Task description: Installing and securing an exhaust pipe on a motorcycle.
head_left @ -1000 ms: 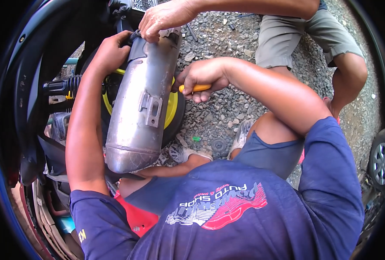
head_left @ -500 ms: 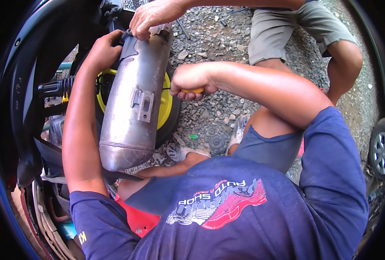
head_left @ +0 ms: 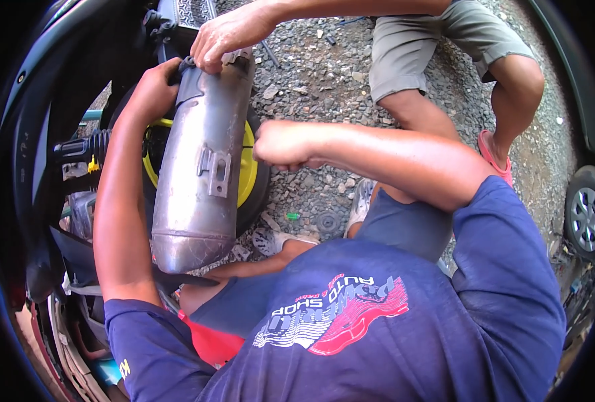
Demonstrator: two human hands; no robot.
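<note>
A worn silver exhaust muffler (head_left: pixel 193 144) slants before me over a wheel with a yellow rim (head_left: pixel 249 157). My left hand (head_left: pixel 155 92) is closed on the muffler's far left edge, beside a dark fitting. Just right of the muffler, my right hand (head_left: pixel 282 143) makes a fist around a yellow-handled screwdriver, which the fingers now hide; its tip cannot be made out. A co-worker's hand (head_left: pixel 227 37) presses on the muffler's far end with bent fingers. A slotted metal bracket (head_left: pixel 217 174) sits on the muffler's side.
Black motorcycle bodywork (head_left: pixel 33 147) and a ribbed black shock boot (head_left: pixel 96 144) lie along the left. Gravel (head_left: pixel 324 87) covers the ground. A co-worker's leg (head_left: pixel 518 87) stands at the far right. A car wheel (head_left: pixel 584 218) shows at the right rim. A green scrap (head_left: pixel 292 216) lies near my shoe.
My right fist has turned over, hiding the yellow handle, and shifted slightly left. The muffler and the hands on it sit a little lower and further left in view.
</note>
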